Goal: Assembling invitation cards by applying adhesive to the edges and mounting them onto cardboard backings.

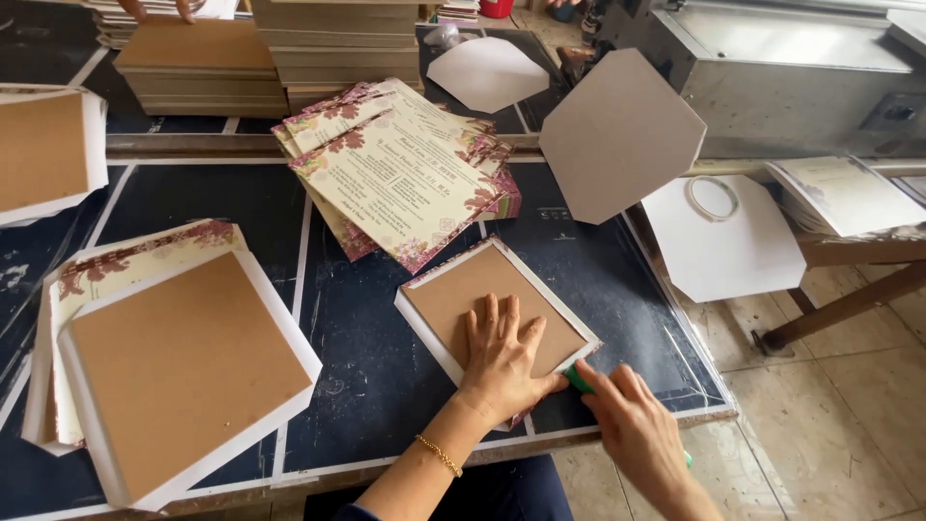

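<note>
brown board (pixel 487 294) with white paper border, at 6 o'clock on the dark table (pixel 367 367). left hand (pixel 502 362) flat, fingers spread, pinning it. right hand (pixel 632 425) closed around a green tool (pixel 579 378) at the board's 4 o'clock edge. probably smoothing the folded edge; next calls for steady pressure along it. printed cards (pixel 400 174) at 12 o'clock.

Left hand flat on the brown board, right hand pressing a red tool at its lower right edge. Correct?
Not quite: the tool is green, not red. The head view shows the left hand flat on the brown board and the right hand pressing the tool at its lower right edge.
</note>
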